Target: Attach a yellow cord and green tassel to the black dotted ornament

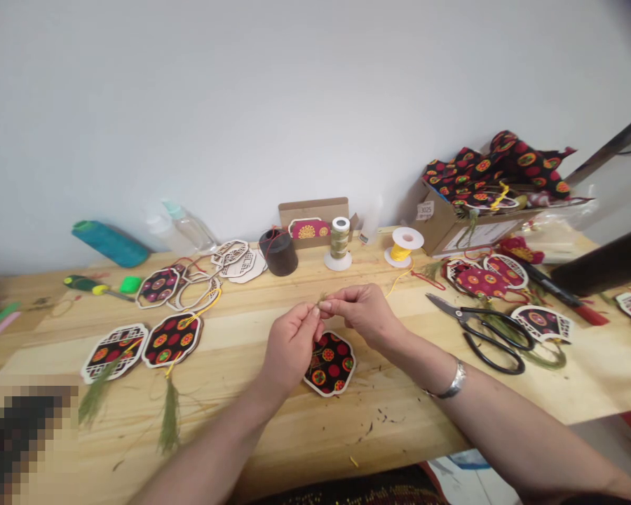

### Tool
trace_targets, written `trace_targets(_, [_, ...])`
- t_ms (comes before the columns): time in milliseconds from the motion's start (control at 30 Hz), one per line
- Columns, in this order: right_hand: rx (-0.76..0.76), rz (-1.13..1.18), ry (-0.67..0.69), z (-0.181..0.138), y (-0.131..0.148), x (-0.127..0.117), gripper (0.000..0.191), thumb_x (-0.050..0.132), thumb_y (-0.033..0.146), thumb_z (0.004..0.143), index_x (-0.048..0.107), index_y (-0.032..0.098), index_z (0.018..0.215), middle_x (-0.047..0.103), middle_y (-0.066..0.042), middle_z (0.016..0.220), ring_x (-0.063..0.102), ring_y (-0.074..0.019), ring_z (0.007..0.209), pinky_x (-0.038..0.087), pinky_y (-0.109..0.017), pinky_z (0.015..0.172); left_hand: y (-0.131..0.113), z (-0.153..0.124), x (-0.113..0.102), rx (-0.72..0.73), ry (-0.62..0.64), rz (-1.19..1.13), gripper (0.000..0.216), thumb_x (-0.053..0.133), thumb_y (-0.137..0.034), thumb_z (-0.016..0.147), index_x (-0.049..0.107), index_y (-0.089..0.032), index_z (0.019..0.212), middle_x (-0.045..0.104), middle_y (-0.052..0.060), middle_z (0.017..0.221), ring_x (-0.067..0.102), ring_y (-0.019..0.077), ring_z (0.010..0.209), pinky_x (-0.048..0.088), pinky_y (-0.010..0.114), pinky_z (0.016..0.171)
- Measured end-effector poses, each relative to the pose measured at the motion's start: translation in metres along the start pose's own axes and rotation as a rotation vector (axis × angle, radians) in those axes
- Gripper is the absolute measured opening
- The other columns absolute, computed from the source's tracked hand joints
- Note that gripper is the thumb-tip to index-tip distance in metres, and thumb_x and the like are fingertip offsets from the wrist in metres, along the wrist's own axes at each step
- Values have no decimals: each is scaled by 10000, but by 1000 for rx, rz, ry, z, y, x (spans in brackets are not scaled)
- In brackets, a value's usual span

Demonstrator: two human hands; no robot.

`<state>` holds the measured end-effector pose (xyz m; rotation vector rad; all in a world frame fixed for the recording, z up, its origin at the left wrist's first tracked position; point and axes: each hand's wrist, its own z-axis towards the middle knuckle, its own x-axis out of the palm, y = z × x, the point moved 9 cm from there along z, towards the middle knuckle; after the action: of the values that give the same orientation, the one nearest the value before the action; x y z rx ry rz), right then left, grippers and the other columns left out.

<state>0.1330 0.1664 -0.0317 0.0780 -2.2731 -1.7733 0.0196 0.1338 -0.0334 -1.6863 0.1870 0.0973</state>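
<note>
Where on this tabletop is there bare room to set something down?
Bare tabletop lies between the left hand and the nearest tasselled ornament; a narrower patch lies between the bracelet and the scissors. Crowded: the back edge, from teal cone to cardboard box; a floral piece occupies the middle.

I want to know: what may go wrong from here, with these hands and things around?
The small green threads pinched between the left hand and the right hand might slip or tangle. The scissors lie close to the right forearm, so a sideways move might meet the blades.
</note>
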Motion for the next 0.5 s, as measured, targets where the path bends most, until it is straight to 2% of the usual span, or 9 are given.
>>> trace_targets(133, [-3,44,40,-1,3,4,161,756,279,603,690,140,555,618,8,548,407,-42,458,299,-203,431,-1,0,2,-8,5,-7,243,476,-347,859,590,-157,759,450,-45,544,362,77,486,288,205,453])
trace_targets(233, [30,96,55,0,-3,5,155,768,275,592,692,141,578,609,16,557,393,-35,461,275,-196,429,-3,-1,3,-1,11,-29,234,482,-335,852,577,-153,740,431,-50,539,350,73,478,281,206,446])
trace_targets(400, [89,142,44,2,-16,4,241,789,292,568,741,160,764,636,9,620,394,-33,470,263,-189,437,-6,-2,5,6,29,-54,219,486,-306,849,557,-153,710,419,-55,538,347,70,480,281,203,449])
trace_targets(500, [62,161,54,3,-14,6,204,786,285,561,726,155,707,626,14,600,404,-38,474,261,-194,442,-4,-2,6,-7,42,-78,214,492,-305,849,553,-154,710,404,-61,530,343,66,474,275,201,446])
